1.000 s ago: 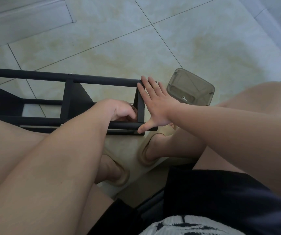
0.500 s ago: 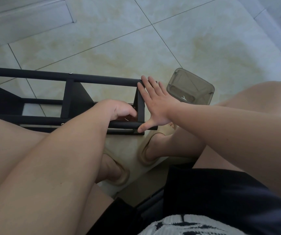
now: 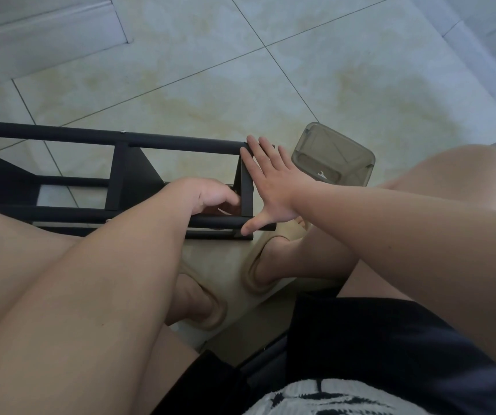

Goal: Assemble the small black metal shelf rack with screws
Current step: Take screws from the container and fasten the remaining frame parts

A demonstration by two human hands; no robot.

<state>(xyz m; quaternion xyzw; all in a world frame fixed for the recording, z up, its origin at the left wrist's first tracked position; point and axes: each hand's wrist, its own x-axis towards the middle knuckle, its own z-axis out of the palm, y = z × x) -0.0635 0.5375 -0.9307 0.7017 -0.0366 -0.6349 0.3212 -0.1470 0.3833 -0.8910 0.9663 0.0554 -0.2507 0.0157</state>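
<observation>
Nothing has shifted: right hand (image 3: 273,187), flat and spread, still braces the rack (image 3: 181,144) end; left hand (image 3: 210,196) curls inside, its hold hidden, so fastening likely continues

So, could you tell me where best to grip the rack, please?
Probably its far rail, from above: a slim bar, uppermost and bare along its middle. The right hand presses flat against the rack; the left hand reaches inside.
</observation>
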